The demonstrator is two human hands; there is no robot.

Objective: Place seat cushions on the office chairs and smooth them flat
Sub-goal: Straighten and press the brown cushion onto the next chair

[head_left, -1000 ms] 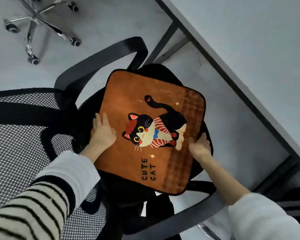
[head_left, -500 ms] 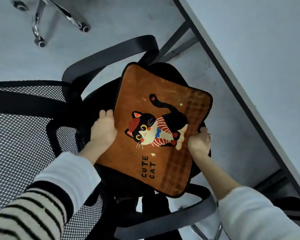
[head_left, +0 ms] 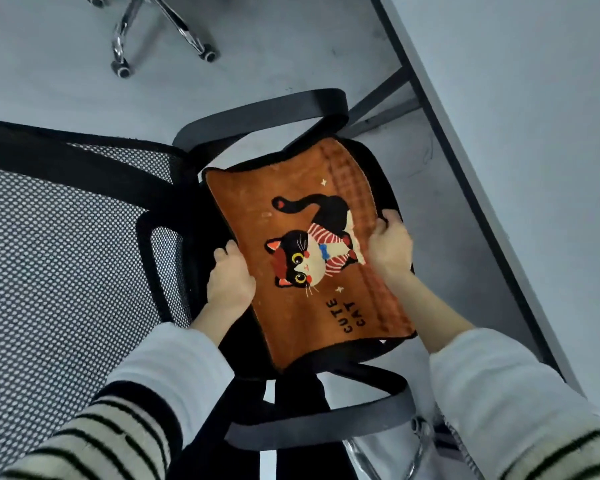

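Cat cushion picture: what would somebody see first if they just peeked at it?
First, the orange cushion with a black cartoon cat and the words CUTE CAT, in the middle on the black chair seat. Next, the two hands gripping its edges: the left hand on the side by the mesh backrest, the right hand on the side by the desk.

Armrests [head_left: 267, 114] flank the seat both sides; backrest [head_left: 66, 244] blocks left, worktop [head_left: 534, 133] edge close right; floor [head_left: 274, 39] open beyond.
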